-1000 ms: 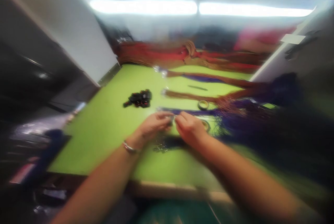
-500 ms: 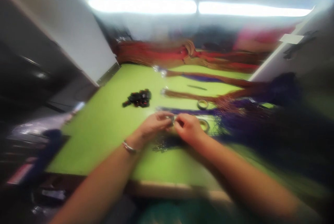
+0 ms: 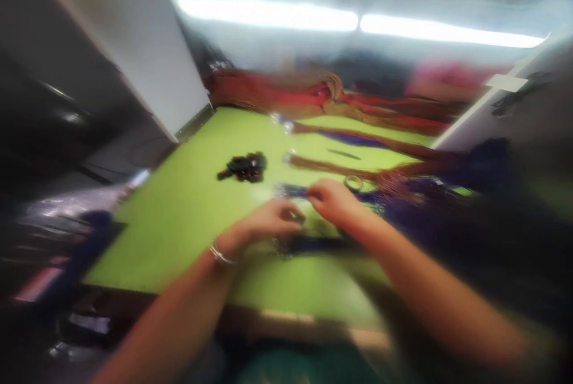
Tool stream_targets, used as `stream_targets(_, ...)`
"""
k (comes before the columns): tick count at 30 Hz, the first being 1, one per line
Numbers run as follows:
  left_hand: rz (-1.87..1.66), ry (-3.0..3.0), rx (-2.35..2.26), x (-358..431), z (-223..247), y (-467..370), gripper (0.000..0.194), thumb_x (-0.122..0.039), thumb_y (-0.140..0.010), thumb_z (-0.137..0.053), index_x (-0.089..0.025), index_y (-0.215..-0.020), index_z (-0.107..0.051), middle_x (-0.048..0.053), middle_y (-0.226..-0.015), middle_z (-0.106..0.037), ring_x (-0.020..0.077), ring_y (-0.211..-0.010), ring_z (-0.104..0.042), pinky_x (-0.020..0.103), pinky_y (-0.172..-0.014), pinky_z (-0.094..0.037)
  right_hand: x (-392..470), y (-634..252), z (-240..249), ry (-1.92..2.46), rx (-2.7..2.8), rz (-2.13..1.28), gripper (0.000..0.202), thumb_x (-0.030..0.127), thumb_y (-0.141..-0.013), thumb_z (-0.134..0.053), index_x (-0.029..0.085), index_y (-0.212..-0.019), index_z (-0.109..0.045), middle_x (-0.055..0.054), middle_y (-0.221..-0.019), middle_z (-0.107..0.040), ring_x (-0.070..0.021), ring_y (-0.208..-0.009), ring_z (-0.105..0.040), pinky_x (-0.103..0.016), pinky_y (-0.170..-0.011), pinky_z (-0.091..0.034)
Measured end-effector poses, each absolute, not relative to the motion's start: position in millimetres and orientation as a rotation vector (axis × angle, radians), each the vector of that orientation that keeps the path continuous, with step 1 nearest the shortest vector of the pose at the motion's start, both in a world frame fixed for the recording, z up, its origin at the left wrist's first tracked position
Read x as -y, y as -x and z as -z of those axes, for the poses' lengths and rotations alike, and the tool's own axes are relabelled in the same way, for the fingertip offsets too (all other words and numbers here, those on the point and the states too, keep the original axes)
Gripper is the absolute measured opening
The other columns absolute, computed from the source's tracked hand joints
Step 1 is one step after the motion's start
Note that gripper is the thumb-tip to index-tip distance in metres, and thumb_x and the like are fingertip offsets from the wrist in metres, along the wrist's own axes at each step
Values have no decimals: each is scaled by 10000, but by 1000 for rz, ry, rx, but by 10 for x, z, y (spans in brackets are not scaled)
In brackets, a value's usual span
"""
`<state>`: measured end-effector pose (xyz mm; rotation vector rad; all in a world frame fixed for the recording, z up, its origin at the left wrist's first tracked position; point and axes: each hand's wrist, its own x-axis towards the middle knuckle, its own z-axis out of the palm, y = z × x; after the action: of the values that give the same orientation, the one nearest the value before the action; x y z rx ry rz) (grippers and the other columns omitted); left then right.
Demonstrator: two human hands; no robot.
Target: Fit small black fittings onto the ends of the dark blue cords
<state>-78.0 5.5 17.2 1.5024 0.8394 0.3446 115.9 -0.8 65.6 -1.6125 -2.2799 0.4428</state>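
while your left hand (image 3: 268, 220) is low over the green tabletop (image 3: 170, 234), its thumb and forefinger curve together around a small dark piece (image 3: 298, 217), too blurred to name more closely. your right hand (image 3: 335, 200) is just beyond it, apart from it, with its fingers curled in close together by the end of the purple-blue wire bundle (image 3: 293, 191); whether they pinch anything, you cannot tell. the dark blue wire bundle (image 3: 317, 245) lies on your side of both hands, and a tape roll (image 3: 353, 183) sits just past your right hand. farther back are the brown wire bundle (image 3: 322, 165) and a slim dark stick (image 3: 344, 154). a heap of black parts with red bits (image 3: 246, 167) lies to the left, well apart from your hands.
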Motion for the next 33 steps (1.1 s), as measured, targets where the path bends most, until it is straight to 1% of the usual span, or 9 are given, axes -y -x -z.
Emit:
stream_targets(2,-365,-1553,-809,-32,-184,763,287,-312,-725,-663,-155,-960,-618,4,-601,-618,125,-511,-593,223,-483,-457,-163,-1114,-660,1709,2326,-303,180,156,-776,-513,164,-788,-693,-91,-841,-647,-162,-739,-554,-254,-635,-363)
stream_targets(5,-407,-1630,-780,8,-234,725,229,-268,-719,-654,-167,-923,-638,-14,-589,-603,117,-519,-582,216,-492,-449,-383,-1044,-540,1855,2303,-286,163,184,-773,-534,160,-818,-688,-104,-885,-640,-150,-686,-546,-253,-592,-348)
stream_targets(10,-411,-1716,-791,32,-301,701,209,-249,-713,-641,-165,-904,-653,-11,-595,-616,119,-525,-571,220,-500,-435,-548,-1060,-375,1828,2235,-435,140,174,-742,-554,167,-746,-694,-43,-740,-666,-125,-640,-534,-228,-588,-347)
stream_targets(12,-400,-1720,-813,26,-303,702,213,-244,-714,-634,-165,-911,-652,-10,-593,-616,125,-531,-575,223,-501,-436,-568,-1096,-395,1799,2201,-451,126,181,-736,-569,164,-729,-694,-38,-736,-672,-127,-655,-542,-225,-605,-358)
stream_targets(18,-475,-1710,-807,28,-305,699,236,-224,-712,-628,-169,-939,-658,-1,-610,-623,132,-562,-583,233,-526,-451,-546,-1133,-577,1842,2287,-226,147,184,-778,-533,148,-728,-667,-83,-756,-662,-157,-669,-542,-252,-610,-353)
stream_targets(20,-476,-1725,-786,44,-314,686,228,-228,-713,-628,-170,-931,-663,1,-620,-625,133,-574,-583,233,-531,-450,-538,-1098,-592,1807,2344,-202,153,173,-778,-522,150,-713,-659,-87,-762,-656,-156,-675,-539,-250,-621,-355)
stream_targets(24,-450,-1753,-749,73,-316,654,221,-258,-720,-632,-174,-921,-671,8,-651,-637,136,-590,-584,234,-534,-448,-564,-987,-513,1716,2353,-249,136,167,-762,-528,161,-730,-660,-81,-819,-657,-145,-692,-544,-240,-629,-360)
stream_targets(28,-472,-1750,-760,80,-302,643,213,-262,-707,-648,-181,-902,-675,13,-672,-649,140,-606,-587,240,-561,-452,-625,-954,-409,1736,2329,-366,149,143,-743,-533,152,-673,-665,-71,-742,-660,-133,-625,-530,-236,-579,-347)
stream_targets(33,-454,-1736,-804,80,-320,647,222,-246,-696,-648,-181,-907,-671,14,-702,-655,143,-620,-592,250,-584,-460,-713,-1038,-370,1721,2230,-448,145,156,-729,-541,153,-713,-685,-42,-744,-673,-126,-657,-536,-222,-618,-364)
